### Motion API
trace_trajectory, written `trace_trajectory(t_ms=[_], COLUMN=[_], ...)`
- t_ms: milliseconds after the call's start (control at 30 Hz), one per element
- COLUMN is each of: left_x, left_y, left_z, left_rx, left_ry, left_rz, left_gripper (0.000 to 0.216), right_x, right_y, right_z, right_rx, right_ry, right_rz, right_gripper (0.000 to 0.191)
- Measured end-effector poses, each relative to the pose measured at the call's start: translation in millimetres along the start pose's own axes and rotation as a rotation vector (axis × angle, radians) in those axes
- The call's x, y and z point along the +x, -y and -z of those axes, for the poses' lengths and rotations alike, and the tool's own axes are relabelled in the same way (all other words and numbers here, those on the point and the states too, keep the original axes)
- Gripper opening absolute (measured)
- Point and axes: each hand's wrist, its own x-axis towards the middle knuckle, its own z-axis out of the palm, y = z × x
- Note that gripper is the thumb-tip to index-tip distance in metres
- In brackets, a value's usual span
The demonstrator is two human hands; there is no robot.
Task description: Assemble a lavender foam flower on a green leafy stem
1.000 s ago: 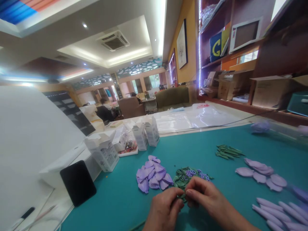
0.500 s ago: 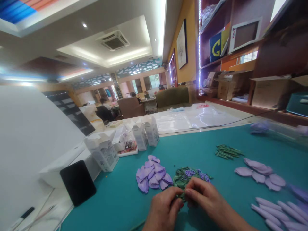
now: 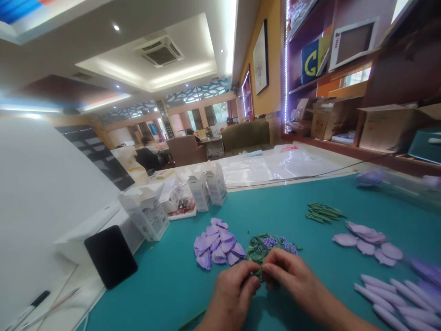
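Note:
My left hand [image 3: 234,292] and my right hand [image 3: 287,276] meet at the front of the mat, thumbs and forefingers pinched together. Between the fingertips shows a small green piece [image 3: 259,274], mostly covered, so its exact shape is unclear. From under my left hand a thin green stem [image 3: 191,320] sticks out to the lower left. Just beyond my fingers lies a heap of green pieces [image 3: 257,248] with several purple openwork rings [image 3: 270,242] on top. Left of it is a pile of purple petals [image 3: 217,243].
On the teal mat [image 3: 161,285], green sticks [image 3: 324,213], pale purple petals [image 3: 365,239] and long purple pieces [image 3: 389,294] lie to the right. A black tablet [image 3: 110,256] and white boxes [image 3: 146,216] stand at the left. Clear plastic sheeting [image 3: 275,163] covers the table behind.
The view has tilted a little, moving the mat and its piles slightly up. Both hands keep pinching at the same spot, with small shifts of the fingers.

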Motion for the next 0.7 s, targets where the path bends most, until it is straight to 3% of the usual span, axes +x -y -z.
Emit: trace_trajectory(t_ms=[700], left_x=[-1], left_y=[-10], left_z=[4], left_rx=[-0.004], left_ry=[0.011], left_rz=[0.035], left_gripper=[0.026], right_x=[-3], right_y=[9], right_z=[2], right_rx=[0.034], right_ry=[0.011], right_rz=[-0.026], right_gripper=[0.034])
